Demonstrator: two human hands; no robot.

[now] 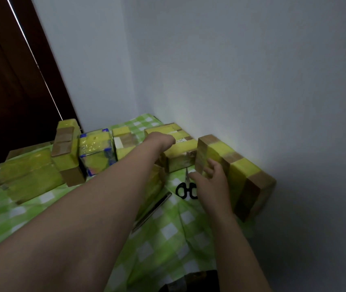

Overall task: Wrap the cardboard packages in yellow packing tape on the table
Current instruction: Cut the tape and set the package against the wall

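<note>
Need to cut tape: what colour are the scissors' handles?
Black; the scissors show clearest in the head view.

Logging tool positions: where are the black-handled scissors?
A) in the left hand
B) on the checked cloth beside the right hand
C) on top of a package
B: the scissors lie flat on the checked cloth, just left of the right hand, gripped by nothing.

Fingers of the left hand [161, 141] are hidden beyond its knuckles. The right hand [212, 182] covers part of the scissors [187, 189]. A dark object [199, 281] is cut by the bottom edge.
</note>
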